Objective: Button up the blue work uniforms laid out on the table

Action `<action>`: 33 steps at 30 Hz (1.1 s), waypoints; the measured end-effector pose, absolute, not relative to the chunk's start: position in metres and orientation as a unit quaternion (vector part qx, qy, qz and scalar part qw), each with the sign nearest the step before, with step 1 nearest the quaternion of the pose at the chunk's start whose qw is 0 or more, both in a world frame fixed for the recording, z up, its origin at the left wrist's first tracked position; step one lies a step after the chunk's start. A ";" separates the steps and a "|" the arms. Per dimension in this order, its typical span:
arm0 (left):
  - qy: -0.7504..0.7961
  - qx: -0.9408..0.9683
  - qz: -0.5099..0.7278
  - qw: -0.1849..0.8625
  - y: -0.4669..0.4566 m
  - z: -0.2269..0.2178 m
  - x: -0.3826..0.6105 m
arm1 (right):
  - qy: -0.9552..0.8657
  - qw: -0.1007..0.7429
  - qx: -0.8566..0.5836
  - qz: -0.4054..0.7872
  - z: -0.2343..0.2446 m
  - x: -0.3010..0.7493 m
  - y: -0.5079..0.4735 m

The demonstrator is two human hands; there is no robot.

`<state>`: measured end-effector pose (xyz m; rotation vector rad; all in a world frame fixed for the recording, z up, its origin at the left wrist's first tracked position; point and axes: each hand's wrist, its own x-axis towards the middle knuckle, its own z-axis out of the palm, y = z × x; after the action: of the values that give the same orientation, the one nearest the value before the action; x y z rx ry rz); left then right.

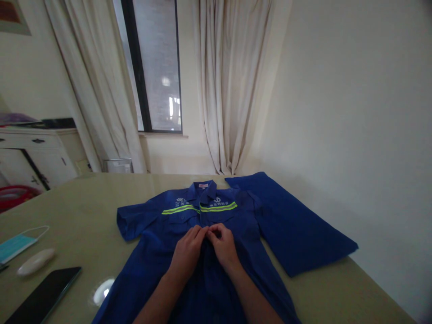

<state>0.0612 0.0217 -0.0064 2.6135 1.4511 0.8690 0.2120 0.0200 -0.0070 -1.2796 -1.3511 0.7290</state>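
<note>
A dark blue short-sleeved work shirt (155, 256) lies face up on the table, its collar pointing away from me. Yellow-green reflective strips and white lettering cross its chest. Over the front opening, just below the chest pockets, my left hand (189, 249) pinches the shirt's edge. Close against it, my right hand (222, 245) pinches the same spot with thumb and forefinger. My fingertips nearly meet and hide whatever small part of the placket lies between them.
A flat dark blue cloth or board (297, 229) lies under the shirt's right side, near the wall. On the table (91, 211) at left are a phone (43, 294), a pale oval object (36, 262) and a blue face mask (16, 247). Curtains (229, 90) hang behind.
</note>
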 end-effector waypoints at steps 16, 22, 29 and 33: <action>0.560 0.809 0.160 -0.077 0.003 -0.031 0.047 | -0.729 0.234 -0.638 0.082 -0.012 0.190 -0.039; 0.552 0.827 0.099 -0.043 -0.043 -0.024 0.033 | -0.752 0.178 -0.629 0.085 0.013 0.186 -0.079; 0.544 0.836 0.066 -0.021 -0.066 -0.016 0.032 | -0.676 0.182 -0.708 0.092 0.052 0.177 -0.033; 0.557 0.829 0.046 -0.018 -0.069 -0.007 0.033 | -0.604 0.268 -0.737 0.141 0.017 0.182 -0.004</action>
<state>0.0330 -0.0688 -0.0070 2.6359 1.7697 0.1451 0.1820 -0.0036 0.0173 -1.9888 -1.6291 0.3798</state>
